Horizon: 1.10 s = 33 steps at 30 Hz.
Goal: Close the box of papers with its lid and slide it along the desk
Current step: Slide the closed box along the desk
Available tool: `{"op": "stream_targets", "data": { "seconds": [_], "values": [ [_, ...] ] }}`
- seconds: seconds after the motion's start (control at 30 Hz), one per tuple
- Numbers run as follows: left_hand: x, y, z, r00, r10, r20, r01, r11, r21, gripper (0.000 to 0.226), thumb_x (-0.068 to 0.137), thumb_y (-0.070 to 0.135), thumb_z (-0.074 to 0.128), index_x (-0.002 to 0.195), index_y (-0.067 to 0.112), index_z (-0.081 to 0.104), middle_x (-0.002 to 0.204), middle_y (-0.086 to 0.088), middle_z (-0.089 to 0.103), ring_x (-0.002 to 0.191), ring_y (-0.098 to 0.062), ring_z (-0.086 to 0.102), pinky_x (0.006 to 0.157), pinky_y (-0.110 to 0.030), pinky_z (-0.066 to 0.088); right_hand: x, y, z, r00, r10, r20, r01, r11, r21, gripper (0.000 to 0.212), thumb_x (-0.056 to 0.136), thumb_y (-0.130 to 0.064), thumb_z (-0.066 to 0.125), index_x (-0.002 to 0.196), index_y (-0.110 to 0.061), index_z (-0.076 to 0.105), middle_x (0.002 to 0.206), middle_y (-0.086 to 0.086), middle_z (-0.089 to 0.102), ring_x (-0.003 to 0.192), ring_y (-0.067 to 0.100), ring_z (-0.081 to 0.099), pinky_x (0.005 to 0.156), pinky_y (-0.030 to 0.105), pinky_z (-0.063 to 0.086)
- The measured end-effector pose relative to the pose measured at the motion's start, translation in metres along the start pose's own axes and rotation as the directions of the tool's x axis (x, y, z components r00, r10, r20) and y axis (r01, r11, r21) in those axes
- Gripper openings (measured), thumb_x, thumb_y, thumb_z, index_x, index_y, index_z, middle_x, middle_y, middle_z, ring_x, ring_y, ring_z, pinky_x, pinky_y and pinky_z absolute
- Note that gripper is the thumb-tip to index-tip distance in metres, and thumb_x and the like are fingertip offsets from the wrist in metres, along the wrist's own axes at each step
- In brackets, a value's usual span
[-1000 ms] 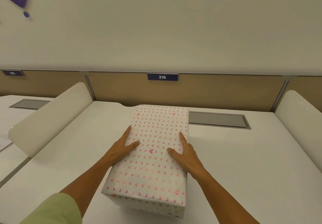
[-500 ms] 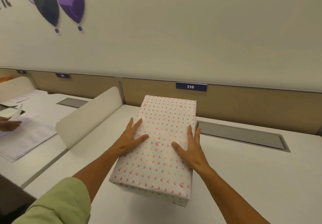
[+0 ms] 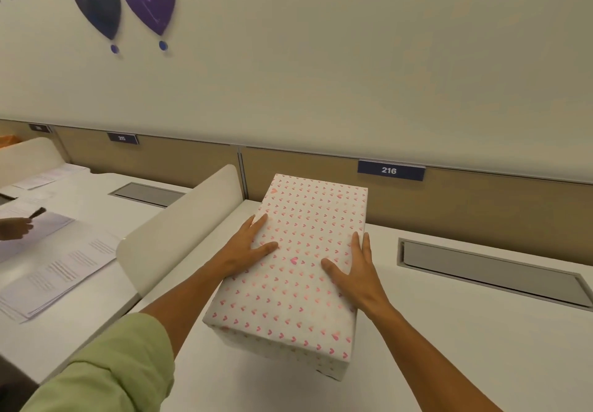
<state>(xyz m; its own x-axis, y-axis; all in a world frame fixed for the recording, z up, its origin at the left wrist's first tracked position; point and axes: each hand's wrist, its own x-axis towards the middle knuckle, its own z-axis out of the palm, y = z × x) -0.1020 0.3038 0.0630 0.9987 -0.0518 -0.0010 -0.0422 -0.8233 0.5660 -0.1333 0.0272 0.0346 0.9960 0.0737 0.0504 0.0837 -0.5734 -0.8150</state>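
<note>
The white heart-patterned lidded box (image 3: 298,267) points its long axis away; left hand (image 3: 247,248) and right hand (image 3: 356,272) rest flat, fingers spread, equally near.

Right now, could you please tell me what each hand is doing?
Left hand: open, flat on the box lid.
Right hand: open, flat on the lid.

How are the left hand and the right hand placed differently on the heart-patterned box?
The left hand rests at the left edge of the box, reaching in from the side of the white divider; the right hand rests at the right edge, on the side of the grey desk hatch. The left arm shows a green sleeve; the right arm is bare. Both hands lie flat, fingers extended, thumbs pointing inward on the lid.
</note>
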Motion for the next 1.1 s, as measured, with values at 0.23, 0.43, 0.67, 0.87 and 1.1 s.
{"op": "stream_targets", "data": {
  "seconds": [0.23, 0.43, 0.67, 0.87, 1.1],
  "values": [
    [0.057, -0.059, -0.042, 1.0, -0.017, 0.021, 0.017, 1.0, 0.016, 0.091, 0.073, 0.08, 0.043, 0.149, 0.046, 0.008, 0.163, 0.005, 0.007, 0.146, -0.026, 0.021, 0.115, -0.044, 0.024, 0.053, -0.036, 0.054, 0.999, 0.047, 0.005, -0.047, 0.998, 0.034, 0.109, 0.08, -0.067, 0.06, 0.154, -0.028, -0.01, 0.163, -0.008, -0.017, 0.149, 0.024, 0.016, 0.114, 0.046, 0.028],
    [0.097, -0.103, -0.073, 0.998, -0.05, 0.046, 0.05, 0.999, 0.005, 0.09, 0.071, 0.081, 0.046, 0.148, 0.048, 0.013, 0.162, 0.006, 0.015, 0.144, -0.026, 0.027, 0.113, -0.044, 0.027, 0.095, -0.063, 0.096, 0.997, 0.071, 0.028, -0.072, 0.997, 0.041, 0.109, 0.08, -0.066, 0.06, 0.153, -0.028, -0.012, 0.163, -0.009, -0.019, 0.149, 0.025, 0.016, 0.114, 0.046, 0.029],
    [0.135, -0.15, -0.085, 0.992, -0.096, 0.081, 0.095, 0.995, 0.007, 0.087, 0.072, 0.079, 0.047, 0.147, 0.05, 0.014, 0.162, 0.005, 0.015, 0.144, -0.027, 0.027, 0.114, -0.047, 0.026, 0.139, -0.078, 0.136, 0.992, 0.099, 0.075, -0.102, 0.994, 0.028, 0.109, 0.081, -0.067, 0.058, 0.153, -0.028, -0.013, 0.162, -0.009, -0.021, 0.149, 0.025, 0.018, 0.114, 0.046, 0.031],
    [0.169, -0.184, -0.095, 0.984, -0.142, 0.106, 0.142, 0.99, 0.013, 0.083, 0.072, 0.078, 0.05, 0.145, 0.053, 0.019, 0.16, 0.003, 0.02, 0.141, -0.029, 0.031, 0.113, -0.048, 0.027, 0.173, -0.082, 0.168, 0.985, 0.135, 0.106, -0.139, 0.99, 0.03, 0.108, 0.081, -0.069, 0.056, 0.152, -0.03, -0.015, 0.161, -0.01, -0.022, 0.149, 0.025, 0.016, 0.114, 0.046, 0.03],
    [0.201, -0.212, -0.085, 0.979, -0.181, 0.099, 0.179, 0.984, 0.025, 0.079, 0.075, 0.073, 0.05, 0.144, 0.053, 0.02, 0.161, 0.001, 0.02, 0.142, -0.031, 0.029, 0.114, -0.05, 0.024, 0.21, -0.075, 0.194, 0.975, 0.165, 0.146, -0.168, 0.986, 0.003, 0.107, 0.082, -0.068, 0.054, 0.151, -0.031, -0.019, 0.161, -0.009, -0.023, 0.149, 0.025, 0.017, 0.114, 0.045, 0.03]
  ]
}}
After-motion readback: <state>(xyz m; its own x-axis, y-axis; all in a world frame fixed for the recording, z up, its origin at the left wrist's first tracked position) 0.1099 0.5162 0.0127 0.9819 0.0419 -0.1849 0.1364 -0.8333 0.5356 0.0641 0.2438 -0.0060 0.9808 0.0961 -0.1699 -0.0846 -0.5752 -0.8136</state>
